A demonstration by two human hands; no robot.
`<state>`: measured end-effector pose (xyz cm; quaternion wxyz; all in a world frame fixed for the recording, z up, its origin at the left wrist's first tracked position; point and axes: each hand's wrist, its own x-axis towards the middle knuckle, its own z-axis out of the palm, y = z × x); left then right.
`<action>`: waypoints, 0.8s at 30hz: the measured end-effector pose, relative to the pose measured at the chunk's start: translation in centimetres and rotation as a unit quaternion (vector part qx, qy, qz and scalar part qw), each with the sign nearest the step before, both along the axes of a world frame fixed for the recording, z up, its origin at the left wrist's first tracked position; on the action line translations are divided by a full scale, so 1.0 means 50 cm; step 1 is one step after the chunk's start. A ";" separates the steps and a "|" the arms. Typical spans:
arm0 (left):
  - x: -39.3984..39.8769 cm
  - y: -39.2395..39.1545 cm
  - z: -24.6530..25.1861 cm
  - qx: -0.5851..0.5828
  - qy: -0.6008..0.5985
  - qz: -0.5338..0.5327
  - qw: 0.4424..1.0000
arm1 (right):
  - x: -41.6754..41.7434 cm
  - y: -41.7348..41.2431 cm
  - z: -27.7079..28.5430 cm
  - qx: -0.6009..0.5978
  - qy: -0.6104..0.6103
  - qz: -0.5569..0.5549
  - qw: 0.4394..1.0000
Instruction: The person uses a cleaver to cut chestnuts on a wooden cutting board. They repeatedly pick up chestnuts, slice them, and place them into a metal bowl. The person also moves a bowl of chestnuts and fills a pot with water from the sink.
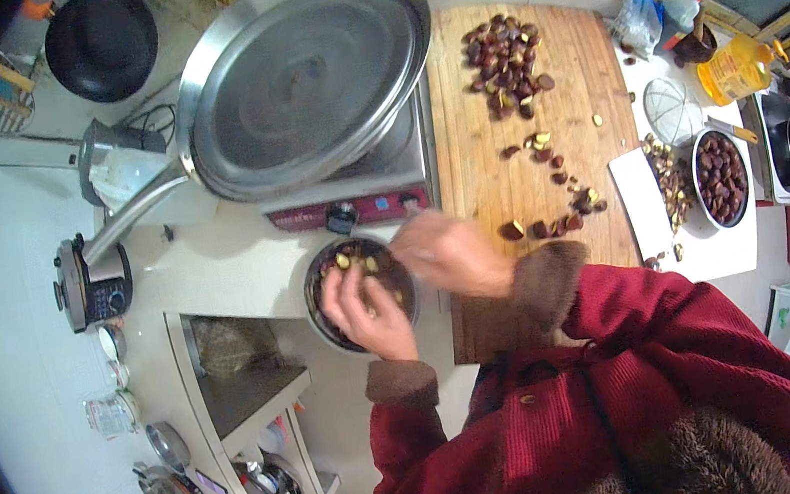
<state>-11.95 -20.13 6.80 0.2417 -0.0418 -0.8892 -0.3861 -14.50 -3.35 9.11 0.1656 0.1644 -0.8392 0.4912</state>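
Note:
A round metal bowl is in front of me at the counter's edge, with dark shells and pale yellow chestnut pieces inside. My left hand reaches over the bowl with its fingers bent down into it; whether they pinch a piece is hidden. My right hand is motion-blurred beside the bowl's right rim, fingers curled, and I cannot make out anything in it. To its right is a wooden cutting board, bearing a heap of brown chestnuts and a trail of loose cut ones.
Behind the bowl, a large steel pan rests on an induction cooker, its handle pointing left. Farther right are a bowl of chestnuts, a wooden-handled knife, a wire strainer and an oil bottle. A pressure cooker stands left.

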 end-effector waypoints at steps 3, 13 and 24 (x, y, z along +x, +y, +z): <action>-0.013 0.111 0.039 0.008 -0.037 -0.153 0.988 | -0.040 0.189 0.009 -0.002 0.036 -0.107 0.994; -0.358 0.524 -0.018 -0.096 -0.172 -0.284 0.938 | -0.305 0.640 -0.160 0.176 -0.101 -0.302 0.932; -0.557 0.607 -0.104 -0.229 -0.145 -0.405 0.873 | -0.391 0.631 -0.206 0.152 -0.012 -0.182 0.972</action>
